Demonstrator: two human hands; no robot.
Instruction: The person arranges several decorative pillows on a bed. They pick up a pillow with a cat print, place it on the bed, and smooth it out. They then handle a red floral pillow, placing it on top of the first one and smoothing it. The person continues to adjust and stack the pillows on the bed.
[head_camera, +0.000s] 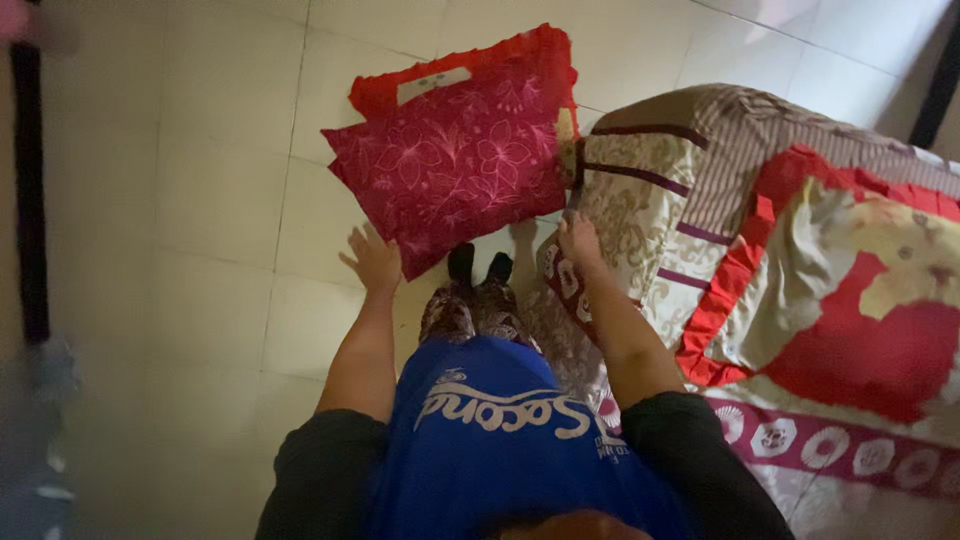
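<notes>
We see a pale tiled floor (200, 200) in dim light, a bed (650, 180) with patterned covers at right.

The pillow (455, 160) is soft cloth, dark red with a printed flower pattern, matt. The bed cover (640, 200) is woven cloth too. The floor (190, 200) has smooth, slightly glossy tiles.

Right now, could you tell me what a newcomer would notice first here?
The dark red flowered pillow stands out at top centre over the pale tiled floor, just past the open left hand. To the right, a bed with a patterned cover carries a red-frilled pillow, and the right hand reaches toward its near corner.
</notes>
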